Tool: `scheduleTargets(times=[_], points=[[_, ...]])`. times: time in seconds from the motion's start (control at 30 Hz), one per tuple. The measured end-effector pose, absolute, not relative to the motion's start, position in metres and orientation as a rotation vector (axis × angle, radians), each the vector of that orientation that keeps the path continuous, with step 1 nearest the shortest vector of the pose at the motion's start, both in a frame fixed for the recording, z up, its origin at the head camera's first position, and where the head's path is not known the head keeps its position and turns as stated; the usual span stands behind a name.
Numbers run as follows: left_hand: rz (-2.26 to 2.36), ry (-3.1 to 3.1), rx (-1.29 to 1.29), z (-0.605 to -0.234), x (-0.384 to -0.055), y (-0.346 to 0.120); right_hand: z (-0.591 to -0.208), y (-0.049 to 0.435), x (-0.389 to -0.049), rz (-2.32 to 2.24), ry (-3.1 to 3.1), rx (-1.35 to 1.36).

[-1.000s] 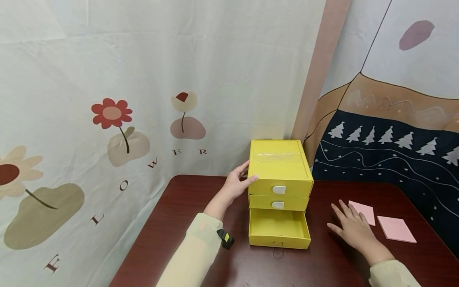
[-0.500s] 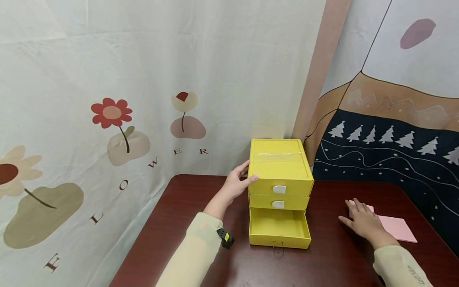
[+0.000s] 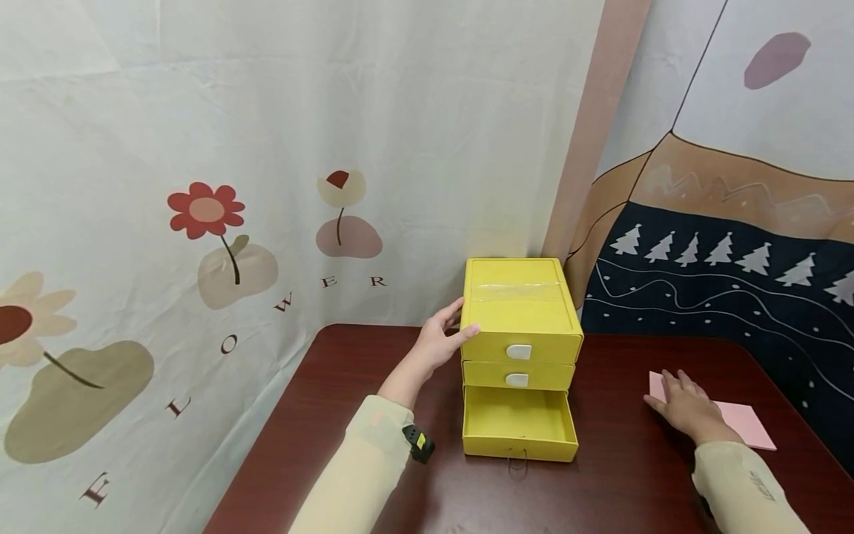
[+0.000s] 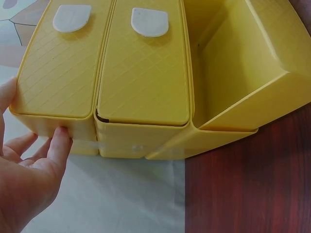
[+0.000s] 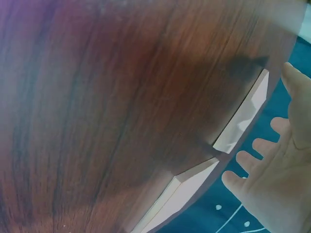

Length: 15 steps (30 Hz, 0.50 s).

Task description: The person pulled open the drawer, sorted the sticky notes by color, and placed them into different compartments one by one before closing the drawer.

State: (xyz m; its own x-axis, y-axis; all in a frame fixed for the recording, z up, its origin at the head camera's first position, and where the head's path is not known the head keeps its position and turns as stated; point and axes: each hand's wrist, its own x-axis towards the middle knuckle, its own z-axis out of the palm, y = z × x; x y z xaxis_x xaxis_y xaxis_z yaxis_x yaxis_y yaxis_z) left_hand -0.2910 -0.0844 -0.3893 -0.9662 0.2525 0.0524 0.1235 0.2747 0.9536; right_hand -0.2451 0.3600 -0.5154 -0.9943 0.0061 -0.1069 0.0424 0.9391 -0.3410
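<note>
A yellow drawer unit (image 3: pixel 514 311) stands on the table, its two upper drawers closed. Its lowest drawer (image 3: pixel 520 449) is pulled out, and nothing shows inside. My left hand (image 3: pixel 440 341) rests at the unit's upper left corner, thumb by the top front edge, fingers against the side in the left wrist view. Over the farther pink pad (image 3: pixel 657 386), partly hiding it, is my right hand (image 3: pixel 692 409) with fingers extended. A nearer pink pad (image 3: pixel 749 424) lies beside that wrist. In the right wrist view the hand looks apart from both pads (image 5: pixel 245 114).
The dark red-brown table (image 3: pixel 620 482) ends at rounded back corners. Behind it hangs a pale curtain (image 3: pixel 427 148) with printed flowers. A navy printed cloth (image 3: pixel 720 289) with white trees is at the right. White tabs (image 3: pixel 518 351) sit on the closed drawer fronts.
My right hand has moved rightward and over the farther pink pad, covering much of it. The left hand and the drawer unit have stayed in place.
</note>
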Motion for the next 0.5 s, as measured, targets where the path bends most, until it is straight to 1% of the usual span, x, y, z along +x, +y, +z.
scheduleTargets(times=[0.5], points=[[1.808,2.41,0.408,-0.3908,-0.291,-0.0851,-0.5068,0.3618,-0.2494,-0.598,2.846,0.156]])
